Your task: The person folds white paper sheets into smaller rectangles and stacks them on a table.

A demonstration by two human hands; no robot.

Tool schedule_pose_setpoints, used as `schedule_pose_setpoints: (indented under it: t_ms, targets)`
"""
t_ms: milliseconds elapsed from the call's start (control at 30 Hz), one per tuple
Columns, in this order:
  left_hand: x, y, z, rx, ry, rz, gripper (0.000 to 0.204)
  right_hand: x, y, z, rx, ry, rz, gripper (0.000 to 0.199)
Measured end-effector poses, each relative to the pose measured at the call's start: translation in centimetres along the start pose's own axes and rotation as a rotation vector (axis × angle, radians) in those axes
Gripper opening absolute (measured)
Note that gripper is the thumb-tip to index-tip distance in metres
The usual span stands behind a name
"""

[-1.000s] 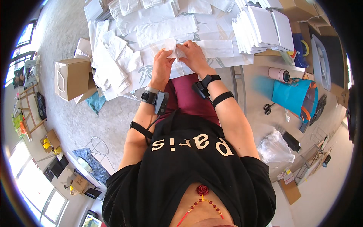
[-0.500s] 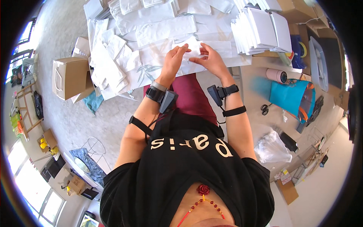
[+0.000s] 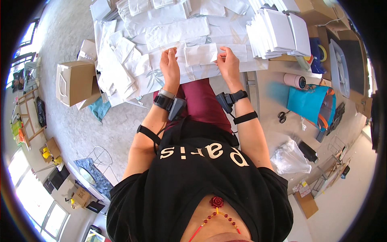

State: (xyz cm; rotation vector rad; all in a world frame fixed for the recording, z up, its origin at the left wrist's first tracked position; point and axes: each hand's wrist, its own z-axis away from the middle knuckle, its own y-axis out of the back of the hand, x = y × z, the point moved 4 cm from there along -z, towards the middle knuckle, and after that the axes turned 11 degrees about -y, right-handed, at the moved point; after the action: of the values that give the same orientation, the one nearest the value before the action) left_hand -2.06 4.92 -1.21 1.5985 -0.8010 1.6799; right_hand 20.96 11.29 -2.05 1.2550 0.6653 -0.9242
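A thin white rectangular piece [image 3: 200, 54], paper or cloth I cannot tell, lies flat near the table's front edge. It rests over a longer white strip [image 3: 238, 52] that runs beneath both hands. My left hand [image 3: 170, 68] hovers just left of the piece, its fingers loosely bent and holding nothing that I can see. At the piece's right end is my right hand [image 3: 228, 66], fingers curved and thumb apart, the fingertips at or just beside the edge. Whether they touch it cannot be made out. Each wrist wears a strapped dark device.
Loose white pieces [image 3: 117, 64] heap at the table's left, and more flat ones [image 3: 177, 32] lie farther back. Stacked white folded sheets [image 3: 278, 34] stand at the right. A cardboard box [image 3: 74, 82] is left of the table; a blue bag [image 3: 308, 101] and scissors [image 3: 283, 116] are right.
My hands have moved apart, the left one leftward and the right one slightly right. The small white piece between them, bunched before, now lies spread out flat.
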Motion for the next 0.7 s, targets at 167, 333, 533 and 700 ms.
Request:
schedule_pose_setpoints:
  t_ms: [167,333,533,700]
  targets:
    - [2.3,-1.4,1.9,-0.231,-0.497,-0.512,0.034,-0.2,0.1,0.4,-0.006,0.002,0.038,0.033]
    - [1.9,-3.4,4.3,-0.554,-0.747,-0.874,0.061,-0.4,0.1,0.5,-0.009,-0.013,0.038,0.036]
    - [0.2,-3.5,5.0,-0.67,-0.717,-1.025,0.079,0.0,-0.1,0.4,-0.017,-0.011,0.051,0.039]
    - [-0.5,-3.0,4.8,-0.69,-0.718,-1.047,0.084,0.2,-0.1,0.3,-0.033,-0.02,0.051,0.042]
